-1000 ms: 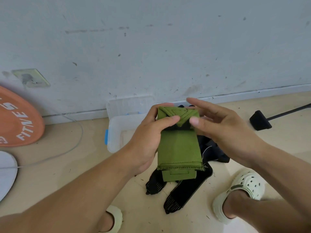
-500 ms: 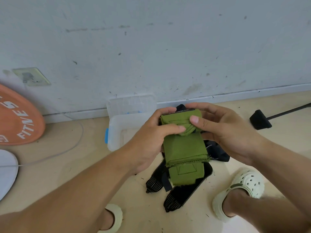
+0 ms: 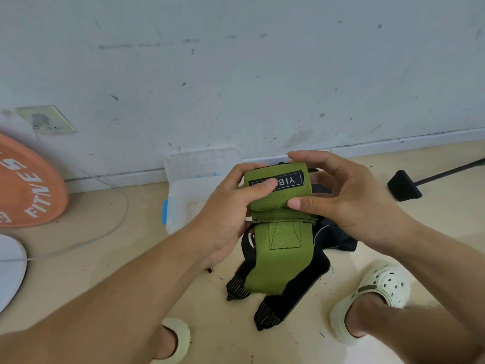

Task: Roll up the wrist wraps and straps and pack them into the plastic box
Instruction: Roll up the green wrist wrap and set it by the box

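A green wrist wrap [image 3: 279, 248] is partly rolled in the air in front of me, its black label facing up. My left hand [image 3: 231, 206] grips the roll's left side, thumb across the label. My right hand [image 3: 341, 198] pinches the right side, thumb under the roll and fingers over the top. The loose green tail hangs down below the roll. Black straps [image 3: 288, 292] lie on the floor beneath it. The clear plastic box [image 3: 181, 203] with a blue latch stands open behind my left hand, by the wall.
An orange weight plate [image 3: 29, 187] leans on the wall at left, a white disc [image 3: 10, 271] below it, and a grey cable [image 3: 105, 232] curves across the floor. A black-footed rod [image 3: 404, 185] lies at right. My feet in pale clogs [image 3: 375, 298] frame the straps.
The roll has grown thicker and turned so its label now faces up. The hanging green tail has become shorter, and both hands shifted their hold round the roll.
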A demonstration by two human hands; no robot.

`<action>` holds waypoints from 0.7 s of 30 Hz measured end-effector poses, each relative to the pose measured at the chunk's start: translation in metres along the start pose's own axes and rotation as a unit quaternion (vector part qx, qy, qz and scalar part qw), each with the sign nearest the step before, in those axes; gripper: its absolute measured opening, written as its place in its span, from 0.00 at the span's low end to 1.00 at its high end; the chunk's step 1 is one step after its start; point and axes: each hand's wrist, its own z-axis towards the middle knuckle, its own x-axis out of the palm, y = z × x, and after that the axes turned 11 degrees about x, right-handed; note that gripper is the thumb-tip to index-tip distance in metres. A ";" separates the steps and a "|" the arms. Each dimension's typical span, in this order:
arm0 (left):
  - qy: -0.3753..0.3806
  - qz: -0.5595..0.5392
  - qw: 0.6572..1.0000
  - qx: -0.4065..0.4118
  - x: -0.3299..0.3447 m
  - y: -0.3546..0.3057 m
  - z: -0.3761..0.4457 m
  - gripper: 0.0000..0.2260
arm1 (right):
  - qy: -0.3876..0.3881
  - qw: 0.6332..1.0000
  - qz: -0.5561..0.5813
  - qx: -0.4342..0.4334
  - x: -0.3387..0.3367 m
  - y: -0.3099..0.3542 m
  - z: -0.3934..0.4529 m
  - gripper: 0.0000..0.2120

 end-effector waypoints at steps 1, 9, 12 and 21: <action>0.004 0.005 1.000 0.005 -0.001 0.000 0.000 0.10 | 0.007 1.000 -0.003 0.018 -0.001 0.001 0.000 0.29; 0.035 0.039 0.998 0.033 -0.003 0.001 -0.001 0.16 | 0.076 0.986 0.072 0.126 -0.001 0.005 0.000 0.23; 0.032 0.049 0.998 0.028 -0.003 -0.002 -0.002 0.21 | 0.050 0.989 0.084 0.109 -0.003 0.002 0.002 0.24; 0.051 0.040 0.997 -0.031 0.001 -0.010 -0.004 0.28 | 0.039 0.992 0.113 0.027 -0.004 0.005 0.000 0.22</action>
